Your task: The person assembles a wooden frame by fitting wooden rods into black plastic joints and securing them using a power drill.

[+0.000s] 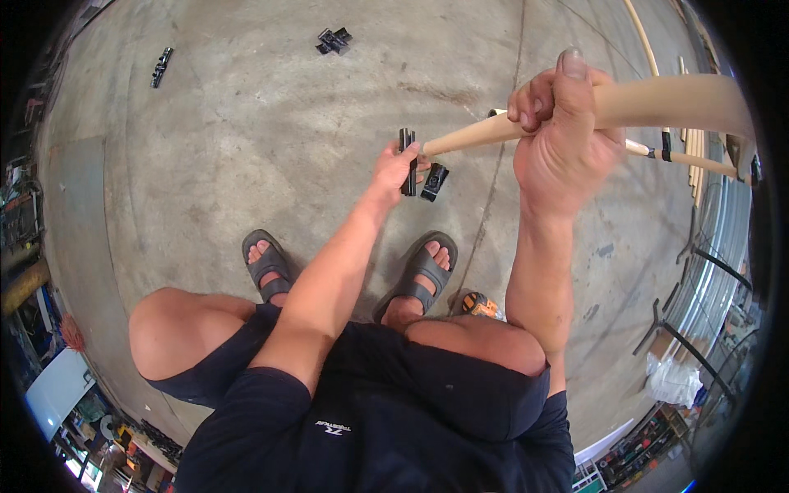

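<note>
Pipe, one, long, round and smooth, plain tan, slants across the upper right, above the floor. Its narrow-looking far end lies just beside the left hand; its other end looks far thicker and blurs toward the right rim.

The right hand is closed in a fist around it, thumb on top. The left hand is closed, thumb and fingers pinching one connector, black, glossy and ridged lengthwise, held roughly upright in the view. Whether pipe and connector touch, I cannot tell.

Farther out, black fittings lie at three spots on the floor: a short block just beside the left hand, a crossed piece at the top, one or more parts, I cannot tell, and a slim strip at the upper left.

Two dark sandals are on the person's feet, with one orange-and-black tool near the right foot. Along the right side lie more tan pipes, too bunched to count, a stack of grey metal lengths and one white bag.
</note>
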A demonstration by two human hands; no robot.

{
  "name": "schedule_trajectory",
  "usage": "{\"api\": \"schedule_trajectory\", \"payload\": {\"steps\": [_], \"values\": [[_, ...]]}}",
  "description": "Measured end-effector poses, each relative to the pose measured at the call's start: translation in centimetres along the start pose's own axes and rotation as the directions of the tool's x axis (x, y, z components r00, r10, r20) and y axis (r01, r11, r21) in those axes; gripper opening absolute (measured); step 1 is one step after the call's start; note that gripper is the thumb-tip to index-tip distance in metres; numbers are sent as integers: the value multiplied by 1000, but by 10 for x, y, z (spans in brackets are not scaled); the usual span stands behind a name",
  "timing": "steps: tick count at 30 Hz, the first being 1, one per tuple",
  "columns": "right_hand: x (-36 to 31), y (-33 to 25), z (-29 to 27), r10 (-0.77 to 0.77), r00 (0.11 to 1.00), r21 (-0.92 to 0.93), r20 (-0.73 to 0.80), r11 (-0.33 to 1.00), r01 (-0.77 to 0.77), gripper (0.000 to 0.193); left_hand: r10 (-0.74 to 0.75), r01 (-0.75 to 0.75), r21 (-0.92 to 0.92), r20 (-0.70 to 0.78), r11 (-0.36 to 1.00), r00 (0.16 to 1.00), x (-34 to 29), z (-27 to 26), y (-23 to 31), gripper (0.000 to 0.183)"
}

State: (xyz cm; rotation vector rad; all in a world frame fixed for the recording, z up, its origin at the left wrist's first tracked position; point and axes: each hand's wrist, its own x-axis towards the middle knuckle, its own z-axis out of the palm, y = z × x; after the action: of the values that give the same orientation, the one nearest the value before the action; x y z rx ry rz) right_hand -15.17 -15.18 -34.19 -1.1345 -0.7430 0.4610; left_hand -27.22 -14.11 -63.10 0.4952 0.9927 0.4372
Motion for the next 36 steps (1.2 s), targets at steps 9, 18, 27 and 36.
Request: {"api": "schedule_trajectory", "payload": {"steps": [9, 18, 27, 36], "values": [[-5, 19, 2, 31, 1000, -23, 0, 999, -31, 20, -78, 86, 87, -86, 993, 993, -36, -22, 20, 23], [-25, 60, -1, 48, 995, -190, 88, 981, -31, 19, -73, 68, -78, -60, 995, 996, -47, -48, 12, 16], [-46, 86, -4, 84, 976, -293, 202, 956, -21, 17, -114, 109, -130, -33, 985, 993, -59, -52, 5, 17], [-62, 92, -22, 26, 982, -347, 186, 937, 41, 14, -113, 101, -156, -69, 983, 991, -54, -60, -4, 21]]}}
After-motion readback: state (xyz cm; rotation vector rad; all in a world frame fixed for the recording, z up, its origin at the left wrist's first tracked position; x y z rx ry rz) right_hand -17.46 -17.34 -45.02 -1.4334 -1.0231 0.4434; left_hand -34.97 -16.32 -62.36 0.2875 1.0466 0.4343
